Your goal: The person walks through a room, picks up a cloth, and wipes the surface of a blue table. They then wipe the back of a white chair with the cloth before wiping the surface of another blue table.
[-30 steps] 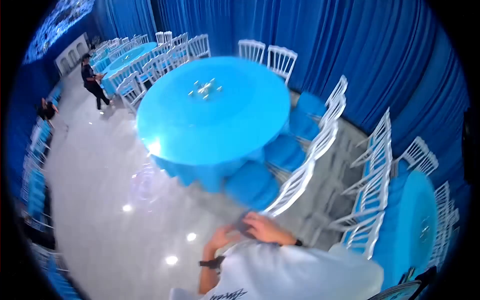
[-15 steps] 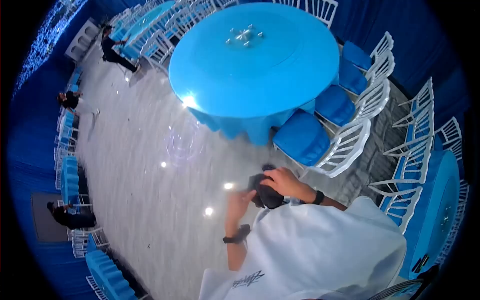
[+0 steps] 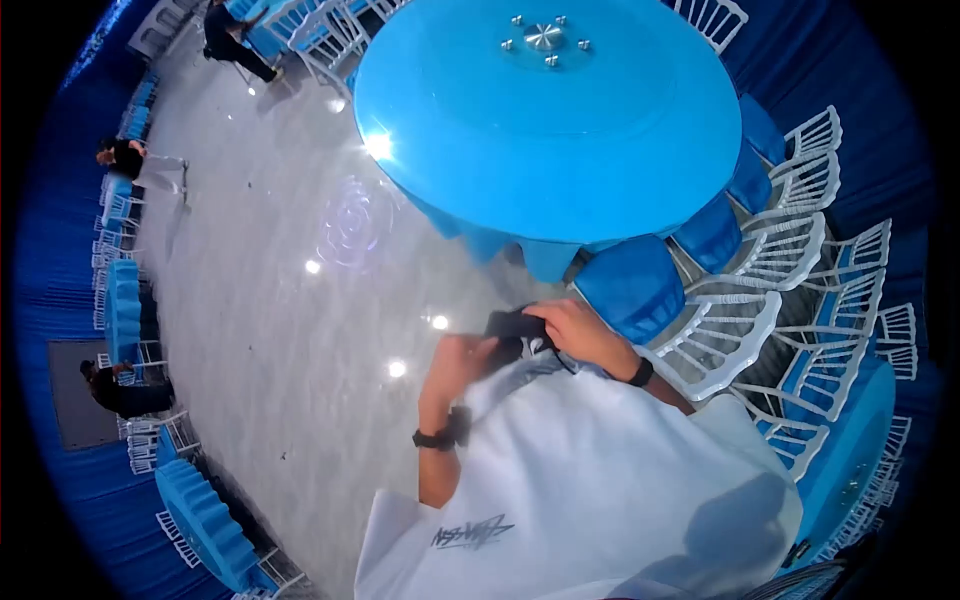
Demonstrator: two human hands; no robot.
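A black item (image 3: 516,326), perhaps cloth or a pouch, is stretched between my two hands in front of my chest. My left hand (image 3: 462,362) pinches its left end, somewhat blurred. At its right end my right hand (image 3: 574,328) has its fingers closed on it. Dark bands circle both wrists. The white shirt (image 3: 600,470) lies just below the hands. What the black item is exactly, I cannot make out.
A large round table (image 3: 560,150) with a blue cloth and a metal centrepiece (image 3: 545,38) stands ahead. White chairs (image 3: 715,340) with blue seats line its right side. Several people are at the far left, one in black and white (image 3: 135,165). More tables stand at both sides.
Both hands have risen slightly and the black item is now spread between them instead of bunched. The view has shifted, so the big table sits higher and further right. A person at the left has turned.
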